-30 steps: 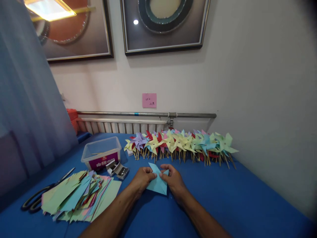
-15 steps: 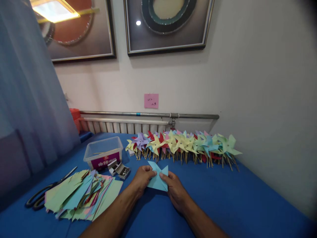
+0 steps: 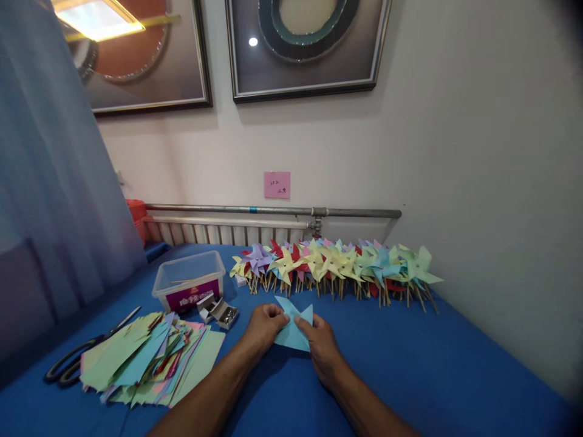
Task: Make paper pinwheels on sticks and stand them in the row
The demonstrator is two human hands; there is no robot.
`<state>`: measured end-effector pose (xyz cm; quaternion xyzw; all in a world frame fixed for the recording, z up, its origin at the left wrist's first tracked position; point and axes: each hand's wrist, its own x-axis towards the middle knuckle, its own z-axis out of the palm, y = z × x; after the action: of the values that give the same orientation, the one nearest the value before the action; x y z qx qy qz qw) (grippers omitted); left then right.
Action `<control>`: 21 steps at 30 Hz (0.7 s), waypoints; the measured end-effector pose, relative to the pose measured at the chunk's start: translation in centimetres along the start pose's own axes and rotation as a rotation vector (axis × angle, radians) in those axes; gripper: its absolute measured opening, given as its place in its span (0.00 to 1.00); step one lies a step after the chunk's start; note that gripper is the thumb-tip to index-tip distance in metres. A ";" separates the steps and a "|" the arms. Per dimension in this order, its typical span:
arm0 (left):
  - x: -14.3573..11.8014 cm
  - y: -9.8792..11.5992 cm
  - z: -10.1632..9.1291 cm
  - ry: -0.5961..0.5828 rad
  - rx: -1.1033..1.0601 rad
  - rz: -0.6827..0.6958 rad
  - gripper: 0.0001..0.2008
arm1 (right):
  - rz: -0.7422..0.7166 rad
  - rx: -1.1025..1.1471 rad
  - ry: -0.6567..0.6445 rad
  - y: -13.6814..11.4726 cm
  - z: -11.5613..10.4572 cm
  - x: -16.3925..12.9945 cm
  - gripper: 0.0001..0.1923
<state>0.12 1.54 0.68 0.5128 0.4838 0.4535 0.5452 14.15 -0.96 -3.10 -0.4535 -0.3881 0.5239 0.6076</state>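
Note:
A light blue paper square (image 3: 294, 335), cut in from its corners, is held between my two hands above the blue table cover. My left hand (image 3: 266, 328) pinches its left side, thumb on top near the middle. On the right side, my right hand (image 3: 321, 343) grips the paper with its thumb pressed on the face and the fingers behind. Pointed flaps stand up at the paper's upper left and upper right. Fingertips under the sheet are hidden. Beyond the hands lies a long row of finished paper pinwheels (image 3: 334, 264) on thin sticks.
To the left are a pile of coloured paper pieces (image 3: 150, 358), black-handled scissors (image 3: 75, 364), and small open boxes of metal pins (image 3: 225, 314). Behind them stands a clear plastic tub (image 3: 189, 270) with thin sticks. A pipe rail (image 3: 355, 213) runs along the wall.
Both hands and the blue paper have shifted very slightly to the right, and the view has moved a little. The grip on the paper looks the same.

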 end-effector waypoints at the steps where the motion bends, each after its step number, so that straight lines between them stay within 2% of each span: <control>1: 0.0 0.0 0.0 0.008 0.016 0.006 0.12 | -0.001 0.003 0.002 0.1 0.0 0.1 0.22; 11: 0.0 0.1 0.0 0.004 0.063 0.011 0.11 | 0.005 0.011 -0.015 0.1 -0.1 0.1 0.20; 21: 0.0 0.0 0.2 -0.039 0.047 -0.012 0.14 | 0.010 0.018 -0.010 -0.2 0.1 0.0 0.20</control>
<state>0.31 1.54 0.71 0.5312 0.4866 0.4285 0.5454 14.06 -1.00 -2.92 -0.4474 -0.3842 0.5327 0.6070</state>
